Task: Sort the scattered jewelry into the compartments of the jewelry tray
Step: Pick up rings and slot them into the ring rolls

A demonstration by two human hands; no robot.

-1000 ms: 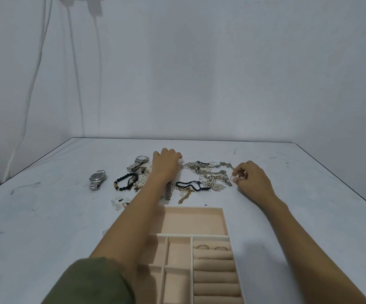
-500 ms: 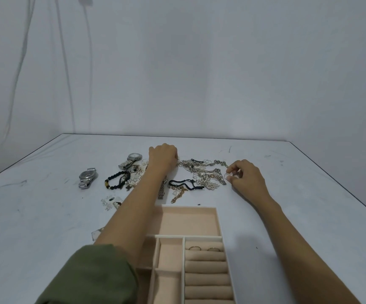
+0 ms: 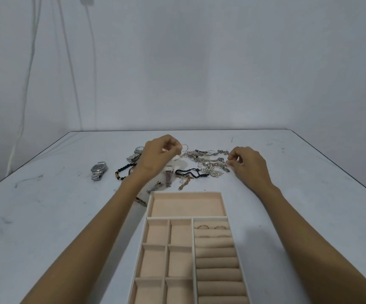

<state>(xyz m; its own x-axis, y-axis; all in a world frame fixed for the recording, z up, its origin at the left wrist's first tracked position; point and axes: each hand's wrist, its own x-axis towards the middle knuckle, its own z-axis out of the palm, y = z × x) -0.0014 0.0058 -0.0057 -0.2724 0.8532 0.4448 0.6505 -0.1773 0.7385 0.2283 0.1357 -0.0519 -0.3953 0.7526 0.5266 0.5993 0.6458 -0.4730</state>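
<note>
Two rings [image 3: 203, 227] sit in the tray [image 3: 177, 217] rolls, three watches [image 3: 98, 170] and one chain heap [image 3: 206, 161] lie beyond it on the bench [image 3: 309, 194], while the left grip [image 3: 158, 159] pinches a thin ring [image 3: 184, 147] and the right grip [image 3: 250, 167] a tiny piece, both, I judge, light and slippery, best held by the band.
</note>
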